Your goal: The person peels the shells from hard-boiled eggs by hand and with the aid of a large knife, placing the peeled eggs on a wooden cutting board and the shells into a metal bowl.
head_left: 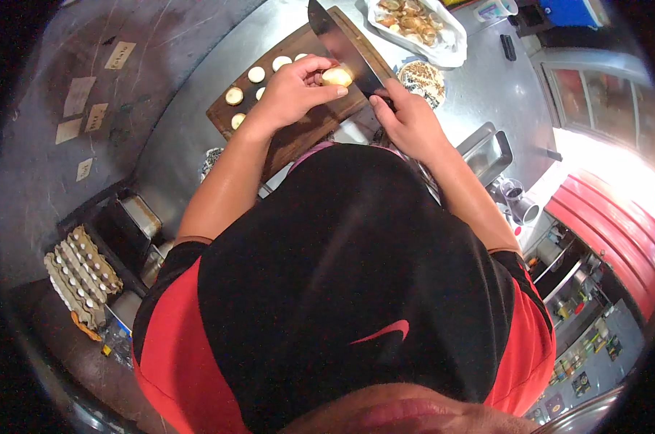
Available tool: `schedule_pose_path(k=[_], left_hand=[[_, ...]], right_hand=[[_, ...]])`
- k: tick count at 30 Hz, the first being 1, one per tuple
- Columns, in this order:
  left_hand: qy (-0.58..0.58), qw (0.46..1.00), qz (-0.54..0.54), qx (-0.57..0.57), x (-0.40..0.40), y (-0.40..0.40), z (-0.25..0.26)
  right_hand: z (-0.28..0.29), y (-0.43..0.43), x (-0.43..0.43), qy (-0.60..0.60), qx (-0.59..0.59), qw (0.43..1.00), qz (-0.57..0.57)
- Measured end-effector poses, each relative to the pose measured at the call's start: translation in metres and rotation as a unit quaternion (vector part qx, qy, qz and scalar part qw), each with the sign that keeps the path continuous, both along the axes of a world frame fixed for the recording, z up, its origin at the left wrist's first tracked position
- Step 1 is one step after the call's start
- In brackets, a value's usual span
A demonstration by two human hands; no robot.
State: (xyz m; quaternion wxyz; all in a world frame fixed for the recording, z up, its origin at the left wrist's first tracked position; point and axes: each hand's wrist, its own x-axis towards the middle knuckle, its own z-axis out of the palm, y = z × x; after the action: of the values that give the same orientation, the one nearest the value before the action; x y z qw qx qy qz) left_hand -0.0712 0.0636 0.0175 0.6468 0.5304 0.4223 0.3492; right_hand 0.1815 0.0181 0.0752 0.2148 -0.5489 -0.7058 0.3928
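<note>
My left hand point(297, 89) grips a yellow-skinned onion point(336, 77) between thumb and fingers, above a brown wooden cutting board point(295, 135). In my right hand point(408, 119) is the handle of a large knife; its broad blade point(349, 49) points away from me, just right of the onion. I cannot tell whether the blade touches it. Several cut onions lie on the board left of my left hand, among them one with a pale round face point(256, 74) and one with a browner rim point(233, 96). My left hand and forearm hide part of the board.
Beyond the board stands a white-lined tray point(457, 51) of brown peelings. A patterned round item point(422, 81) lies right of the board on the steel table point(479, 97). Metal pans point(487, 154) sit near my right forearm. Egg trays point(83, 276) are at left.
</note>
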Motion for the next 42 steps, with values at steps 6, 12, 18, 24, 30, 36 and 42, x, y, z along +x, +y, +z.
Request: schedule_pose_path(k=[6, 12, 18, 24, 30, 36, 42], left_hand=[[0.024, 1.0, -0.007, 0.019, -0.001, 0.002, 0.002], [0.086, 0.995, -0.019, 0.048, -0.002, 0.004, 0.005], [0.062, 0.998, -0.014, -0.004, 0.0, 0.0, 0.006], [0.066, 0.997, -0.016, -0.032, 0.001, -0.004, 0.021], [0.042, 0.998, -0.037, -0.038, 0.002, -0.008, 0.023], [0.073, 0.996, -0.023, 0.038, 0.011, -0.01, 0.022], [0.078, 0.992, -0.047, 0.092, 0.027, -0.012, 0.025]], right_hand=[[-0.005, -0.001, -0.002, -0.026, 0.009, 1.0, -0.01], [-0.011, 0.004, 0.001, -0.066, -0.005, 0.997, -0.047], [-0.019, 0.01, 0.024, -0.08, -0.045, 0.994, -0.061], [-0.112, 0.011, 0.1, -0.152, -0.064, 0.976, -0.143], [-0.198, -0.016, 0.162, -0.271, -0.069, 0.941, -0.192], [-0.174, 0.001, 0.13, -0.38, -0.013, 0.913, -0.145], [-0.056, 0.005, 0.045, 0.239, -0.15, 0.958, -0.048]])
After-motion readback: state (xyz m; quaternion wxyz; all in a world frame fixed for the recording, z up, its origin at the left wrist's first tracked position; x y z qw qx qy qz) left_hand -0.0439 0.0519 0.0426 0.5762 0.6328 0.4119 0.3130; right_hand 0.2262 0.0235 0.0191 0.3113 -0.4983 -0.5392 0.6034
